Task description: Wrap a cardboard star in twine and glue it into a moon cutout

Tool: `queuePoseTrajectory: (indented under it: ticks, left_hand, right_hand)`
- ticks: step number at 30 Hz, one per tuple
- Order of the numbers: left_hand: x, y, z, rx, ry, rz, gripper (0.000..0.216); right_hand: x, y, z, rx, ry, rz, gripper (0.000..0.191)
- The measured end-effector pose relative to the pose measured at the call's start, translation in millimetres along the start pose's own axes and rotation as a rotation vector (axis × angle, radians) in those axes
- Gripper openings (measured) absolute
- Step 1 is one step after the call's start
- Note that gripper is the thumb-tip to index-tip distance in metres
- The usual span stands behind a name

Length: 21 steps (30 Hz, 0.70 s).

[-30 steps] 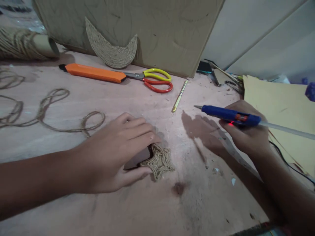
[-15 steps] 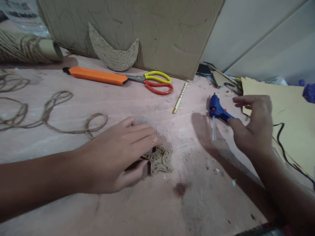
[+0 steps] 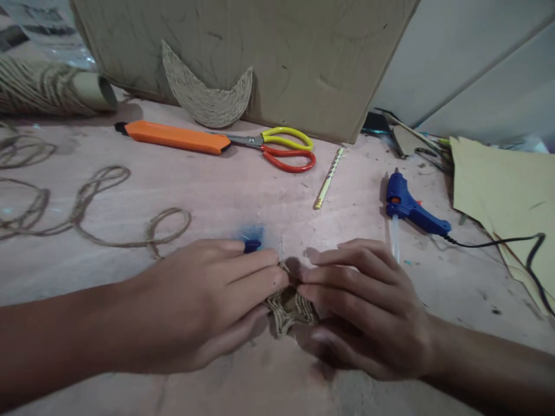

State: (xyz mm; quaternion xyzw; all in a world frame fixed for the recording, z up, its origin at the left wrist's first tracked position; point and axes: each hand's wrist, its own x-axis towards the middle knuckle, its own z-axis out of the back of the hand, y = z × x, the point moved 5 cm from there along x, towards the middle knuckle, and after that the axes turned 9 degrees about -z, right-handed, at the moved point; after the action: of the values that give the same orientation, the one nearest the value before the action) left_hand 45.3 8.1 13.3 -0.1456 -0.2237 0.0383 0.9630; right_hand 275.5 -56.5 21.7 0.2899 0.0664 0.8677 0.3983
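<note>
A small star covered in rows of brown twine lies on the table between my hands. My left hand grips its left side, fingers over the top and thumb along the lower edge. From the right, my right hand pinches at the star's upper right edge, its fingertips near those of the left. My fingers hide part of the star. Loose jute twine curls across the table to my left hand. A small dark blue piece shows just beyond the left fingers.
A blue glue gun with a clear stick and black cord lies at right. Further back are a pencil, scissors, an orange cutter, a twine crescent against cardboard, and a twine-wound tube.
My right hand has let go of the glue gun's handle, leaving it on the table, and has moved left to the star. My left hand stays on the star.
</note>
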Motion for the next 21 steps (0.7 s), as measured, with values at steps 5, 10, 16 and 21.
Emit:
queuePoseTrajectory:
  ticks: [5,10,16,21]
  left_hand:
    - [-0.2,2.5,0.0,-0.055,0.039,0.009,0.024]
    - [-0.8,4.4,1.6,-0.044,-0.013,-0.049,0.027]
    - [2.1,3.1,1.9,0.023,0.003,-0.104,0.035]
    - [5.9,0.9,0.9,0.1,0.058,-0.143,0.043]
  right_hand:
    - [0.2,3.7,3.0,-0.016,0.031,0.011,0.024]
    - [1.3,3.5,2.0,-0.001,0.046,-0.007,0.021]
    - [3.0,5.4,-2.7,0.005,0.069,-0.004,0.017]
    - [0.7,3.3,-1.1,0.021,0.064,-0.008,0.027]
